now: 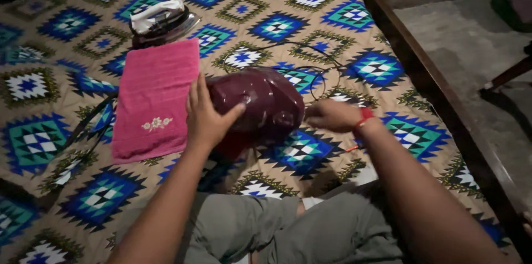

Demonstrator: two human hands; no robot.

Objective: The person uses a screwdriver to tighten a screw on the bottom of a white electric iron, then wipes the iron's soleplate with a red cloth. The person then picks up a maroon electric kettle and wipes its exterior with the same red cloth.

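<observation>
Here the person sits cross-legged on a bed spread with a geometric patterned bedsheet (354,14), both hands working a dark maroon garment in a glossy plastic wrap (260,106) that lies near the middle of the view. The left hand (208,117) rests flat on the bundle's left side, fingers spread and thumb pressing into the shiny plastic, more pinning than gripping. The right hand (332,115), a red thread at its wrist, sits at the bundle's 3 o'clock edge, fingers curled; whether it pinches the wrap I cannot tell. By my judgement the bundle is being steadied or opened, and a next pull would need a firm pinch on the slippery film. At 9 o'clock lies a folded pink towel (155,100); at 11 o'clock an electric iron (163,20). A thin black cord (316,70) loops at 1 o'clock, close enough to snag.
</observation>
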